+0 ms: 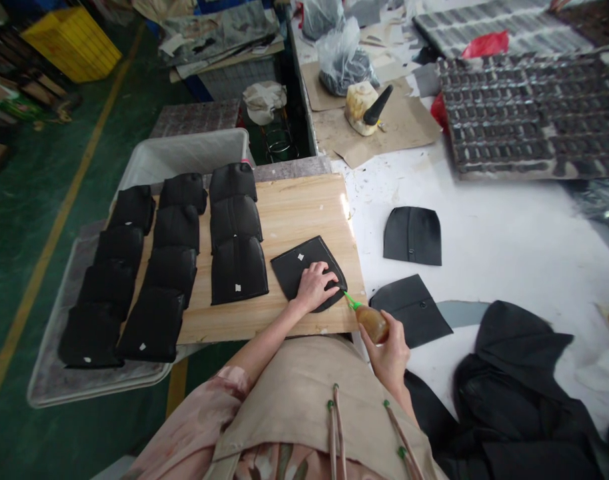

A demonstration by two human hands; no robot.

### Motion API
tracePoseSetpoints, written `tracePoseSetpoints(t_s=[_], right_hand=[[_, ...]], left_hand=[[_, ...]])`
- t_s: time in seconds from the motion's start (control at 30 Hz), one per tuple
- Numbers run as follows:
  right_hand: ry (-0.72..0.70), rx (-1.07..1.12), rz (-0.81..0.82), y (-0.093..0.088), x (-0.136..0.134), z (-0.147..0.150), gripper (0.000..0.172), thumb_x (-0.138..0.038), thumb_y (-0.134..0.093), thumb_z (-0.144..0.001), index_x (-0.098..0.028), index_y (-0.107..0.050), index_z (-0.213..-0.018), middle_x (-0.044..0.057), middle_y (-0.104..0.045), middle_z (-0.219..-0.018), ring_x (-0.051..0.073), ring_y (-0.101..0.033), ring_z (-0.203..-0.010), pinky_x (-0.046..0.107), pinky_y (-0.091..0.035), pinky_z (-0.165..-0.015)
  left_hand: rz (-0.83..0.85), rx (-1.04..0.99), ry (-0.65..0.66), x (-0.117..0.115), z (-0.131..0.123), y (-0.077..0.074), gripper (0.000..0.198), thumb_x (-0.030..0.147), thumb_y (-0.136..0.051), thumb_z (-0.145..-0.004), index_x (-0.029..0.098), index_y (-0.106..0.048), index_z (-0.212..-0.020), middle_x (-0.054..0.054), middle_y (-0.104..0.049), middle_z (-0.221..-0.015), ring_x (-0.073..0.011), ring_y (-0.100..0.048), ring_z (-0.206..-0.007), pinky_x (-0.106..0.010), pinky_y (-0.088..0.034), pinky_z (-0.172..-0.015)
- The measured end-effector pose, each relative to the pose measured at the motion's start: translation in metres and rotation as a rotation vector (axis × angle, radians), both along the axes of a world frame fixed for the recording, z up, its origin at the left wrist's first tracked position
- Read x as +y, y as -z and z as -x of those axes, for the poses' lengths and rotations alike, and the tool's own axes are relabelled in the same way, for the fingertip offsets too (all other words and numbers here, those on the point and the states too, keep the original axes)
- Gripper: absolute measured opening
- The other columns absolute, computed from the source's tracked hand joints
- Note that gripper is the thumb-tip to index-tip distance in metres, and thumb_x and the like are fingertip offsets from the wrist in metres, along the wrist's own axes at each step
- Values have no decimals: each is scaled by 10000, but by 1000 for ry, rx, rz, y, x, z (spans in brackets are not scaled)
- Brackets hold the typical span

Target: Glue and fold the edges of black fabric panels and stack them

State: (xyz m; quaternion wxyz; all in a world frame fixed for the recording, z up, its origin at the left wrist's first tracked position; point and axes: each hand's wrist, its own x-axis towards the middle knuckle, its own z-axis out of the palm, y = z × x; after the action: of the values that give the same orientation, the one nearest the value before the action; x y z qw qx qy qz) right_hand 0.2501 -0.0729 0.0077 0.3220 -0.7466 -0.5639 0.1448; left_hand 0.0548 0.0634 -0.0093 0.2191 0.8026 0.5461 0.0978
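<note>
On the wooden board [294,207] lies a flat black leather-like piece [297,267] with a small white tag. My left hand [315,287] presses on it with fingers spread. My right hand [390,350] is wrapped round a glue bottle [373,324] filled with amber liquid. The bottle's green nozzle [352,300] touches or nearly touches the piece's right edge. Just right of the board are two similar black pieces, one with a seam [412,237] and one with a small round fitting [409,312].
Stacked black pieces [237,267] stand in rows on the board's left. Under them sits a pale plastic bin [184,152]. More black pieces [519,400] are heaped at the lower right. Farther back are a crusted pot [360,103] with a black cone and a ridged tray [524,120].
</note>
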Motion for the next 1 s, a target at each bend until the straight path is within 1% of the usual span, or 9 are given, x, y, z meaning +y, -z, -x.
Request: tracePoseSetpoints(t_s=[0.13,0.33,0.5,0.67,0.8,1.0], right_hand=[[3,-13,15,-2,0,1,540,-598,-582,-874,-192,-546,-1227,85,-634,-1030,247,-657,-864,329,-518,-661],[-61,-3,-9,0,2,-3,522,-571,-610,-870,-196,-542,-1227,80,-636,-1037,239,-653,-892,320,-519,-688],[-20,5,-8,1,4,-5,532,-570,-621,-861,-197,-541,-1232,83,-636,-1055,243,-653,-906,328,-521,-704],[-64,46,36,-2,3,-5,529,-574,-627,-853,-201,-545,-1219,76,-637,-1050,233,-650,-891,325,-522,-710],[-31,41,24,-2,3,-5,522,-570,-628,-847,-203,-552,-1211,69,-637,-1032,224,-645,-858,320,-520,-684],[-95,42,37,-2,-3,-3,521,-570,-624,-846,-211,-552,-1217,71,-647,-1044,228,-656,-881,313,-520,-683]], left_hand=[[3,10,2,1,0,0,181,390,-708,-833,277,-702,-975,-57,-530,-1186,-241,-462,-1154,-397,-420,-915],[-15,8,4,0,0,3,185,401,-715,-826,285,-700,-969,-53,-532,-1173,-240,-471,-1135,-393,-423,-889],[-15,8,-3,0,0,2,179,405,-705,-836,288,-699,-972,-51,-527,-1191,-233,-468,-1144,-386,-420,-900],[-5,16,-8,1,-2,1,182,412,-709,-831,290,-700,-965,-46,-528,-1162,-227,-477,-1126,-375,-425,-889],[10,31,-15,2,-3,-1,199,417,-715,-825,287,-699,-974,-47,-521,-1154,-226,-476,-1115,-369,-424,-891],[24,37,-13,2,-3,-3,204,427,-705,-831,293,-699,-983,-47,-520,-1164,-230,-466,-1125,-364,-421,-889]])
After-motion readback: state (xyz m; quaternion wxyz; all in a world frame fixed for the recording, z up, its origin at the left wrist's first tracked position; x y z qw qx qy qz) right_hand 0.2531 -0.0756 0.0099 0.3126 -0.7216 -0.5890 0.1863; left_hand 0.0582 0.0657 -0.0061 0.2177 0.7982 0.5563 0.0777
